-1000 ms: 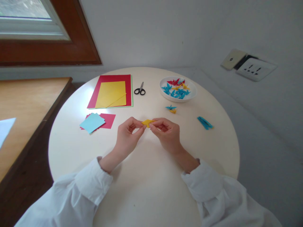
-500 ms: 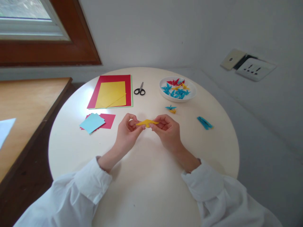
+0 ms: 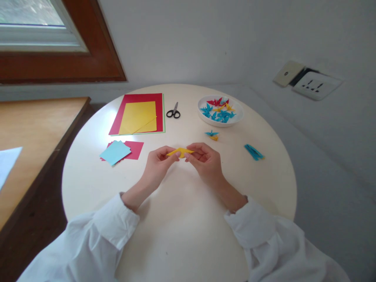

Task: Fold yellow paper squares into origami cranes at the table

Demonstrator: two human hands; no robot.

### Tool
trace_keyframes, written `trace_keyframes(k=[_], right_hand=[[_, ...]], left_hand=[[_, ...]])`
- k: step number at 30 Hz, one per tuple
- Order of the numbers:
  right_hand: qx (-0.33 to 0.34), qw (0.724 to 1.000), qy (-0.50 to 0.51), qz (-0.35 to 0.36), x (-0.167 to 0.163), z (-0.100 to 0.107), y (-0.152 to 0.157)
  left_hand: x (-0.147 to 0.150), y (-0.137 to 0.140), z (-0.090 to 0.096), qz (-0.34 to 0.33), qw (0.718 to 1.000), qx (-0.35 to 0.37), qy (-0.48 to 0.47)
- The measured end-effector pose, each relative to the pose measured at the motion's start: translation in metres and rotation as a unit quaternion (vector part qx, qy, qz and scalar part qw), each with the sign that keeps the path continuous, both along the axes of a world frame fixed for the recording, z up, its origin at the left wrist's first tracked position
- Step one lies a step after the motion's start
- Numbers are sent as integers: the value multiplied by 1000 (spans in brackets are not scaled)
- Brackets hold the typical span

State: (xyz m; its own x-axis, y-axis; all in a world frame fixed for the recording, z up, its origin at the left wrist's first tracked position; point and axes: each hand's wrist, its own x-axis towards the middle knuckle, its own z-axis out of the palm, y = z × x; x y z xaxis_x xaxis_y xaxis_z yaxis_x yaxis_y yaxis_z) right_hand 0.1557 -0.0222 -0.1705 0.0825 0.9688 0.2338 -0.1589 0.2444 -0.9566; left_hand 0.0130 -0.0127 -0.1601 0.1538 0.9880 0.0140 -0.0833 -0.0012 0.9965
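A small yellow folded paper [image 3: 181,150] with two pointed ends is held between my hands, over the middle of the round table. My left hand [image 3: 159,164] pinches its left part, thumb on the near side. My right hand [image 3: 207,162] grips the right part between thumb and fingers. Some fingertips are hidden behind the paper. Beyond my right hand lie a small blue paper crane [image 3: 211,133] and a small yellow folded piece [image 3: 214,138].
Left are pale blue paper squares [image 3: 115,152] over a pink sheet [image 3: 135,150]. Behind lie yellow sheets [image 3: 138,115] on red sheets [image 3: 160,105], then scissors [image 3: 173,113]. A white dish [image 3: 202,118] holds several paper cranes. Blue folded strips [image 3: 253,152] lie right.
My left hand's fingers have shifted their hold on the yellow paper, and its left end tilts slightly lower. My right hand has moved slightly left.
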Motion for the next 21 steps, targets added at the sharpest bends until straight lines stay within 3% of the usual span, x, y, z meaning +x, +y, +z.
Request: trace_keyframes(k=[7,21], right_hand=[[88,990,-105,-5,2,0,-2],[23,997,-70,-16,0,0,-2]], left_hand=[[1,1,-2,8,998,-39,-51],[5,-3,3,-1,987,-100,-124]])
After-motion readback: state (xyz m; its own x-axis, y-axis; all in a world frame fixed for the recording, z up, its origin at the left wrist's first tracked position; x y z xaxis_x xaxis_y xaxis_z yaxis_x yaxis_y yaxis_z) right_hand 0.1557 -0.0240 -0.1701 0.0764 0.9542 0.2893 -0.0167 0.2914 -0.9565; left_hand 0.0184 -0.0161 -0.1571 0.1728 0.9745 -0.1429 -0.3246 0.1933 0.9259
